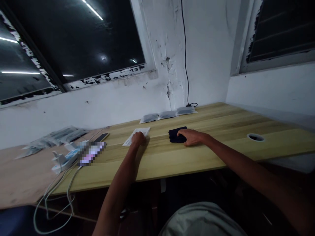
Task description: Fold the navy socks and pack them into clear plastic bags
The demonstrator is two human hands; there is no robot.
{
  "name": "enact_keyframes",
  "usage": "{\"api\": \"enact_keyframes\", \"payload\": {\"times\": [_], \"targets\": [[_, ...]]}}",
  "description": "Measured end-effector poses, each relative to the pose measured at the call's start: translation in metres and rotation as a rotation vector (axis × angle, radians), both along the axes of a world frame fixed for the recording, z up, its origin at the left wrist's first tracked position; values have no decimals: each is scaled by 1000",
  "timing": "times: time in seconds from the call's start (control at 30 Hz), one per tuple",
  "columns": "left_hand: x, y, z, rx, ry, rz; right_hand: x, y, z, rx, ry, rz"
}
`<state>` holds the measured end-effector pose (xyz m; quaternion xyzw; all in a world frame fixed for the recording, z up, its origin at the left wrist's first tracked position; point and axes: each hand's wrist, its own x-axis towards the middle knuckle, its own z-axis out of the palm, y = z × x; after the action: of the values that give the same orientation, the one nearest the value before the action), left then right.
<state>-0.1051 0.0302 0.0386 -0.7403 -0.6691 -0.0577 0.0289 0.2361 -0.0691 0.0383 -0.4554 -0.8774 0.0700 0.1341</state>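
My left hand [138, 139] rests on a flat white plastic packet [145, 130] with small print, its fingers curled and closed at the packet's surface. To the right, a small folded dark navy cloth [173, 135] lies on the wooden table [162, 160]. My right hand [193, 136] grips the right side of that cloth, thumb and fingers bent round its edge. A short stretch of tabletop separates the packet from the cloth.
Several filled pale packets [167, 114] line the table's back edge. At left lie a pile of grey packets [55, 137], a power strip [60, 167] with looping cables, and a phone with a blurred screen [92, 153]. A round cable hole [256, 137] is at right.
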Motion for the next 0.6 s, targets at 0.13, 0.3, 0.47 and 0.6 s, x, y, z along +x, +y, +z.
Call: {"api": "enact_keyframes", "payload": {"times": [0.13, 0.3, 0.47, 0.6], "targets": [[21, -13, 2, 52, 143, -109, -11, -2, -7, 126, -79, -103], [45, -21, -5, 91, 27, -301, -26, 8, -17, 235, 8, -282], [67, -25, -13, 100, -210, -564, -13, 12, -5, 432, 502, -420], [78, -33, -11, 50, -372, -668, -18, -7, -2, 516, 636, -7]]}}
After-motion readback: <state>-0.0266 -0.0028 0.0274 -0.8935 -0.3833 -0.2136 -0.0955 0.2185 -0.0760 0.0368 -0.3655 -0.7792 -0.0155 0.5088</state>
